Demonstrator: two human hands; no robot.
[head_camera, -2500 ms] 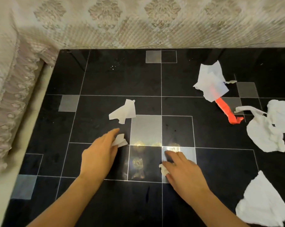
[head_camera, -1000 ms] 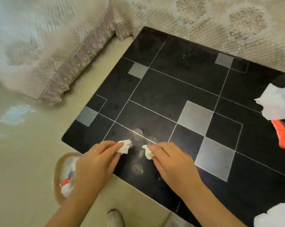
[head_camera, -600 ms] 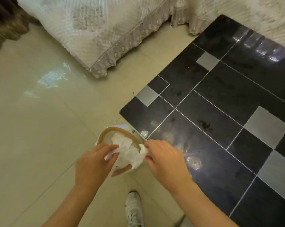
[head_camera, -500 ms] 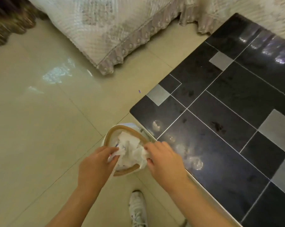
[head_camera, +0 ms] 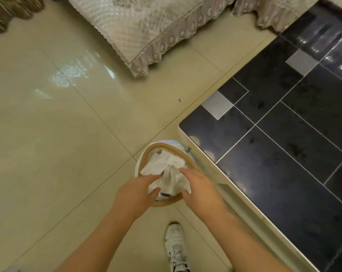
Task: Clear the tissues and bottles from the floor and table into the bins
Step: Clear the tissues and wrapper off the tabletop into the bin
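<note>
A white sneaker (head_camera: 176,250) sits nearest on the beige floor (head_camera: 54,146). Just past it, both the left hand (head_camera: 135,192) and right hand (head_camera: 199,188) hover over the round bin (head_camera: 162,149), fingers loosely spread, gripping nothing. Crumpled tissues (head_camera: 166,169) fill the bin beside the black table (head_camera: 284,146).

Glossy black table (head_camera: 284,154), glossy beige floor tiles (head_camera: 58,134), crumpled paper tissues (head_camera: 166,165).

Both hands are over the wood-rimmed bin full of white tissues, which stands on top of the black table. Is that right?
Not quite. The head view shows both hands, left hand and right hand, over the wood-rimmed bin of white tissues, but it stands on the floor beside the black table.
</note>
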